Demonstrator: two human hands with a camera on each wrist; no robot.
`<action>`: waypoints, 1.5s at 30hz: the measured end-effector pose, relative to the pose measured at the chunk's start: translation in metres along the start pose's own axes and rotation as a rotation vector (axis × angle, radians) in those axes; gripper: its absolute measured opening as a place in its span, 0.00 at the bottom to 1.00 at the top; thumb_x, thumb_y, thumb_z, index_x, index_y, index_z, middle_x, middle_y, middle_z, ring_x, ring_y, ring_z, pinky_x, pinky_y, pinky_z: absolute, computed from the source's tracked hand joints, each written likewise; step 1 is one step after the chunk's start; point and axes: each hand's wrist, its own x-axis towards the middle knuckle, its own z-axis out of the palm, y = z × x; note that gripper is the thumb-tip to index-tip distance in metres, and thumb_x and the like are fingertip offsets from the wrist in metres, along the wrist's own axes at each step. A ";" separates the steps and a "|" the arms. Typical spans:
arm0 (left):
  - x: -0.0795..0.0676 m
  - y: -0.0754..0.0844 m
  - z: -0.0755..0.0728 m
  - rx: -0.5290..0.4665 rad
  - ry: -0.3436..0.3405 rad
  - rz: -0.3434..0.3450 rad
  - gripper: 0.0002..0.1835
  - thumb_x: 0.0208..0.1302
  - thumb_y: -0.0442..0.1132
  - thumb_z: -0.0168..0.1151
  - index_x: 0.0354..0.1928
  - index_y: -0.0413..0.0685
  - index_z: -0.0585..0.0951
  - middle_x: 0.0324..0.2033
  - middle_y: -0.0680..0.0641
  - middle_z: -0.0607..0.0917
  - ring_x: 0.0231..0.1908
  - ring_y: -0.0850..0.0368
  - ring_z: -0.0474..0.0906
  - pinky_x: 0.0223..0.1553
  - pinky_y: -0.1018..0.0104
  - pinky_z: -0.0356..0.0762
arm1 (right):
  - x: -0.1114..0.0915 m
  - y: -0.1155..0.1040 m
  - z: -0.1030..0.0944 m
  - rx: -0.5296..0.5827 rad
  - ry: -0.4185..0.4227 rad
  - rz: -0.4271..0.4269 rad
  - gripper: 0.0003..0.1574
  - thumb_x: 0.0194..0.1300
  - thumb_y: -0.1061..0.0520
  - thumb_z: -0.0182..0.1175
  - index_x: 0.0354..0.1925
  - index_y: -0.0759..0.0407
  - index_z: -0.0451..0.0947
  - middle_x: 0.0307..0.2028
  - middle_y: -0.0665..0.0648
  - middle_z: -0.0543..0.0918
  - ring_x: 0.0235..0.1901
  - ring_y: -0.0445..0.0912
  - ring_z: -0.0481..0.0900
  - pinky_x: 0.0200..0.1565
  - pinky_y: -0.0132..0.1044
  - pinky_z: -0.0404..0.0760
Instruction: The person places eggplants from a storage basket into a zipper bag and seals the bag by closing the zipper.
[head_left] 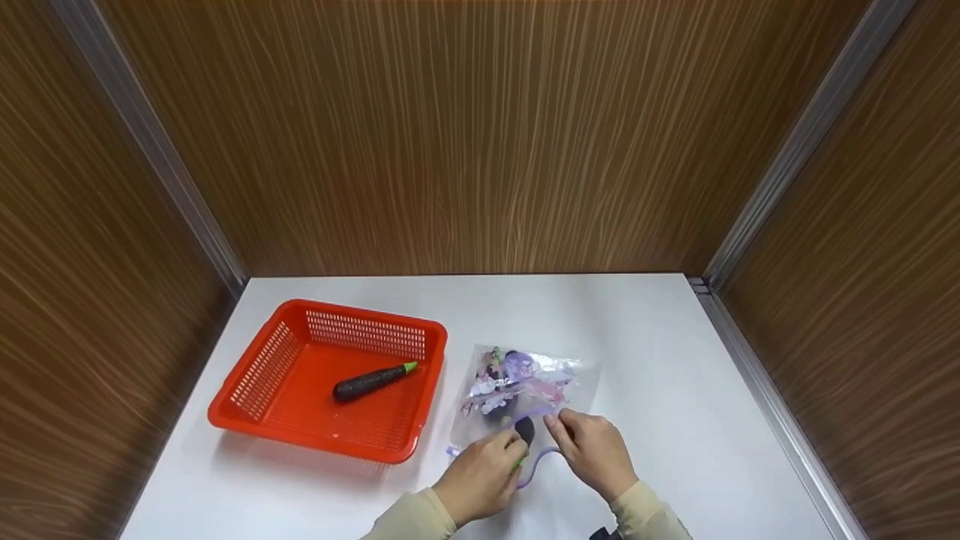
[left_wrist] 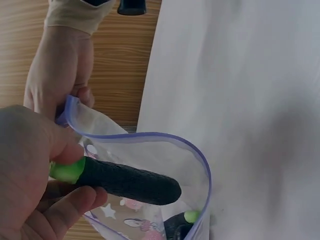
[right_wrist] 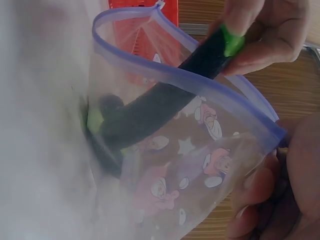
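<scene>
My left hand point(head_left: 484, 472) pinches a dark, bumpy cucumber point(left_wrist: 132, 182) by its bright green end. The cucumber slants down through the open mouth of a clear zip bag point(right_wrist: 200, 190) with a purple rim and pink cartoon prints. At the bag's corner, my right hand point(head_left: 596, 454) grips the purple rim between thumb and curled fingers. Deeper in the bag lies another dark piece with a green tip point(left_wrist: 191, 216), partly hidden by the film. The bag's far end lies on the white table.
A red plastic basket point(head_left: 322, 444) with slotted walls stands left of the bag. One more dark cucumber with a green tip point(head_left: 367, 384) lies inside it. Wood-patterned panels point(head_left: 465, 150) enclose the white table point(head_left: 675, 360) at the back and sides.
</scene>
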 end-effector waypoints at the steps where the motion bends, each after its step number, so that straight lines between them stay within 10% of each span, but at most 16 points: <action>1: 0.000 0.000 0.002 0.012 -0.002 -0.007 0.10 0.54 0.37 0.61 0.39 0.47 0.78 0.38 0.49 0.78 0.36 0.58 0.77 0.39 0.67 0.76 | 0.000 0.000 0.000 0.001 -0.001 0.000 0.26 0.63 0.47 0.56 0.13 0.44 0.56 0.11 0.34 0.52 0.11 0.31 0.48 0.13 0.27 0.49; 16: -0.005 0.005 0.026 0.215 0.053 -0.262 0.21 0.43 0.27 0.59 0.45 0.29 0.76 0.30 0.41 0.80 0.24 0.52 0.78 0.26 0.63 0.76 | -0.001 -0.004 0.000 0.005 0.014 -0.016 0.27 0.64 0.48 0.56 0.13 0.44 0.55 0.12 0.34 0.50 0.12 0.31 0.47 0.14 0.27 0.49; 27: 0.007 0.001 0.035 -0.046 -0.144 -0.427 0.33 0.39 0.28 0.64 0.53 0.25 0.68 0.31 0.38 0.79 0.30 0.47 0.78 0.35 0.59 0.76 | -0.001 -0.005 0.002 0.022 -0.005 -0.016 0.26 0.63 0.49 0.57 0.13 0.43 0.56 0.11 0.34 0.54 0.11 0.31 0.50 0.14 0.26 0.50; 34: 0.016 -0.007 0.042 -0.116 -0.162 -0.481 0.33 0.44 0.29 0.61 0.57 0.31 0.66 0.28 0.41 0.80 0.30 0.49 0.78 0.35 0.60 0.75 | -0.002 -0.008 0.000 0.041 -0.037 -0.032 0.25 0.65 0.48 0.55 0.13 0.43 0.58 0.10 0.34 0.58 0.10 0.30 0.53 0.13 0.25 0.52; 39: 0.020 -0.011 0.042 -0.166 -0.155 -0.513 0.14 0.58 0.34 0.51 0.46 0.36 0.74 0.31 0.42 0.81 0.35 0.47 0.78 0.39 0.58 0.74 | -0.004 -0.008 0.000 0.059 -0.041 -0.053 0.26 0.64 0.49 0.56 0.13 0.43 0.57 0.10 0.32 0.56 0.10 0.29 0.51 0.13 0.24 0.51; 45: 0.028 -0.017 0.045 -0.400 -0.115 -0.650 0.17 0.68 0.38 0.42 0.51 0.34 0.71 0.45 0.37 0.77 0.48 0.41 0.73 0.51 0.53 0.68 | -0.007 -0.007 0.001 0.055 -0.051 -0.063 0.26 0.64 0.49 0.55 0.13 0.43 0.56 0.11 0.32 0.54 0.11 0.28 0.49 0.13 0.24 0.51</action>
